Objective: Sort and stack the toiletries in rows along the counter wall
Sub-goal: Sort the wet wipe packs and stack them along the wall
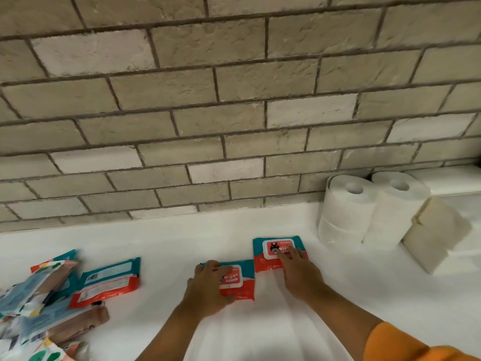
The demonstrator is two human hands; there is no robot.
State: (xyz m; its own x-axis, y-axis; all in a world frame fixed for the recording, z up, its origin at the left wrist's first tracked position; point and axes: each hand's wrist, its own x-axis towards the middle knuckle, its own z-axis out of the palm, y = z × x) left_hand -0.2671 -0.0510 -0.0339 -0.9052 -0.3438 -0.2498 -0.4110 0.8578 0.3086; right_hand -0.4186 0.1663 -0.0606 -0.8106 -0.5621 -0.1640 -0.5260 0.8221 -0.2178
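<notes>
My left hand (208,290) curled round the nearer wipes pack (238,281), fingers over its far edge and thumb across the lid. My right hand (299,269) held nothing, its straight fingers pressing the lid of the farther wipes pack (270,247) just beside it on the white counter (161,243). Both packs lay face up short of the brick wall (234,100), with stacked toilet rolls (348,212) and beige paper bundles (432,235) to the right; a third wipes pack (106,282) lay face down beside a loose heap of pouches (33,295) at left.
</notes>
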